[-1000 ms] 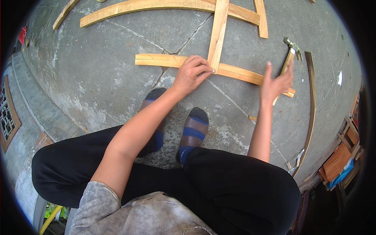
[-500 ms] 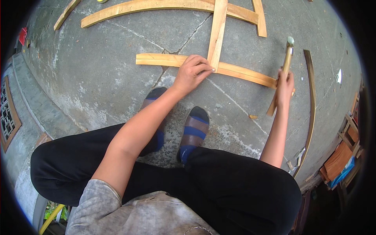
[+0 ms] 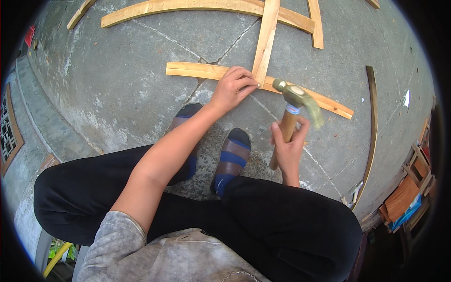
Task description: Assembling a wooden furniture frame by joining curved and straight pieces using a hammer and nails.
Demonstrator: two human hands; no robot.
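Observation:
My left hand (image 3: 231, 89) is closed in a pinch at the joint of two wooden pieces, on what looks like a small nail (image 3: 259, 85) with a bright end. Most of it is hidden by the fingertips. Beneath lies a slightly curved wooden strip (image 3: 195, 70), and the near end of a straight slat (image 3: 266, 42) rests across it. Closed round the wooden handle of a claw hammer (image 3: 293, 96) is my right hand (image 3: 287, 145), right of the joint. The hammer's face points up and left, close to the joint; its claw is blurred by motion.
A larger curved wooden piece (image 3: 188, 6) lies at the far side, with another slat (image 3: 315, 26) by its right end. On the right a long dark strip (image 3: 372, 122) lies on the concrete floor (image 3: 117, 84). Wood scraps (image 3: 399, 202) are piled at the right edge.
My right hand has brought the hammer left and nearer to me, its head swinging down toward the joint. The left hand keeps its pinch at the same spot on the wood.

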